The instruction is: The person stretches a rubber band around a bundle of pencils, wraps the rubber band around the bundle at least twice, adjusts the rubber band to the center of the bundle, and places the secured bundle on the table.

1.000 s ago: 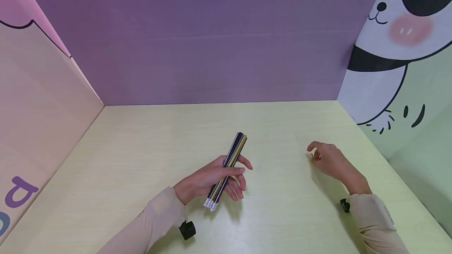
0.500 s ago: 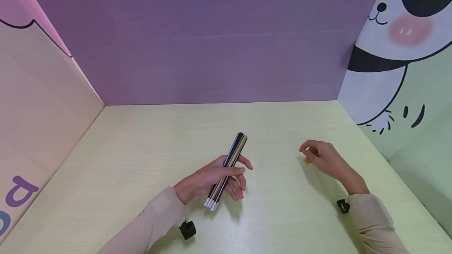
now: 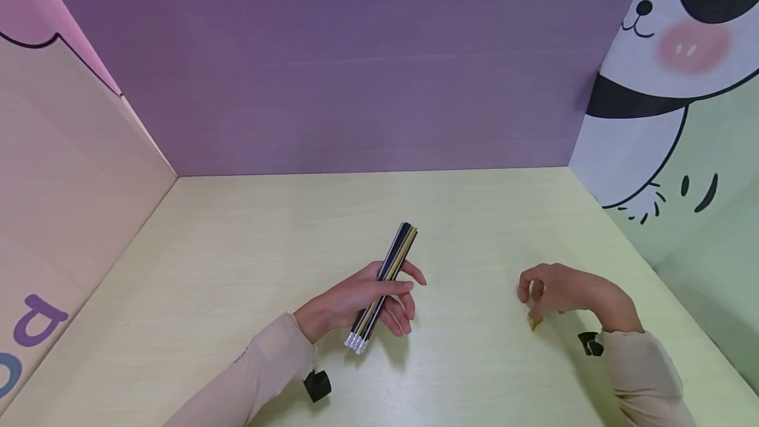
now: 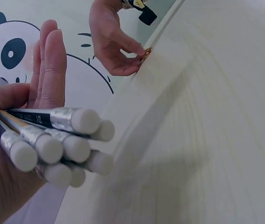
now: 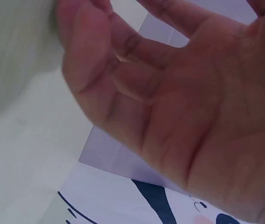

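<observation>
My left hand [image 3: 346, 298] holds a bundle of several black-and-yellow pencils [image 3: 395, 252], with the thumb laid across them. The bundle slants above the table, its silver ferrules toward me. White erasers [image 4: 85, 121] fill the near part of the left wrist view. To the right, my right hand [image 3: 563, 287] bends down near the tabletop. Its thumb and finger pinch a small amber thing [image 4: 146, 53], thin and crumpled like a rubber band, though its exact kind is unclear. In the right wrist view the curled fingers [image 5: 95, 51] hide that thing.
The pale wood-grain table [image 3: 255, 236] lies under both hands. A purple panel [image 3: 367, 71] closes off the back. Side panels stand left [image 3: 71, 170] and right [image 3: 711, 242], the right one with a panda drawing. A black wrist device [image 3: 317, 386] hangs below the left sleeve.
My right hand first shifted slightly left, then came back right and nearer to me, its wrist bending and its fingers spreading downward. The left hand and the pencils stay almost still.
</observation>
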`<state>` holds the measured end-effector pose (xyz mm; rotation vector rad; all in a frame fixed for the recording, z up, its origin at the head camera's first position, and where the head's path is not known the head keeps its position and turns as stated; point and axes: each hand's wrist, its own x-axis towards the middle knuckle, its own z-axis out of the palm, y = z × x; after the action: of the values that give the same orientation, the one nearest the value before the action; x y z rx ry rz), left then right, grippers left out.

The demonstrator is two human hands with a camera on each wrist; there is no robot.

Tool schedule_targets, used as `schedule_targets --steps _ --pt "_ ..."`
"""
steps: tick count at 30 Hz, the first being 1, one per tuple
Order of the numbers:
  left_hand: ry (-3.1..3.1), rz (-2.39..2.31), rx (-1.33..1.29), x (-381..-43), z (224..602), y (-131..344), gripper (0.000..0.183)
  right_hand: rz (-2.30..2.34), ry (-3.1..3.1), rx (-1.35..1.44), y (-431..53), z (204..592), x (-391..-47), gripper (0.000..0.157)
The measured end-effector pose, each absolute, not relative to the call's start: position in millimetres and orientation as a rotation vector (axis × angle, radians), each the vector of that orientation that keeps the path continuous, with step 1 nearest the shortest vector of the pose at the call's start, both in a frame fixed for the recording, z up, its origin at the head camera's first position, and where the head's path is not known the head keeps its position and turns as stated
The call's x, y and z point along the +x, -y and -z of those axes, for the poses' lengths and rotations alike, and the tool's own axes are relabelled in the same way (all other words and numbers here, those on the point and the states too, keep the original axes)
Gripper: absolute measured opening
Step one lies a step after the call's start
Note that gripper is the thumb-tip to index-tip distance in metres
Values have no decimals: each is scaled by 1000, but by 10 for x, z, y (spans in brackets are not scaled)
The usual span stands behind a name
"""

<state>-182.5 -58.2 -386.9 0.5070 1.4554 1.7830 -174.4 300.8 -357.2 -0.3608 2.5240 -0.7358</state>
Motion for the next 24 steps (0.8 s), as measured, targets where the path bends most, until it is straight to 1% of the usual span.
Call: schedule_targets --steps 3,8,11,14,17,20,24 --pt "-1459 -1781 508 -1828 3866 591 26 692 -2487 -294 -2964 3572 -1693 20" --pt "-1460 -1777 529 -1840 3849 599 28 641 -2573 -431 -2910 3561 -1695 19" --pt "-1467 -1776 530 -1837 3842 600 27 641 -2608 -439 -2927 3531 -1710 17" --pt "-1470 -1773 517 -1838 3835 604 26 665 -2634 -462 -2946 3523 -1736 19" --pt "-1474 -1774 508 -1841 3832 609 25 689 -2721 -580 -2924 3534 -1783 17" --pt "-1479 -1777 509 -1839 3830 609 25 744 -2857 -686 -2848 3534 -1828 17" --pt "-1478 -1775 527 -1830 3828 604 24 958 -2946 -738 -2699 3516 -1853 17"
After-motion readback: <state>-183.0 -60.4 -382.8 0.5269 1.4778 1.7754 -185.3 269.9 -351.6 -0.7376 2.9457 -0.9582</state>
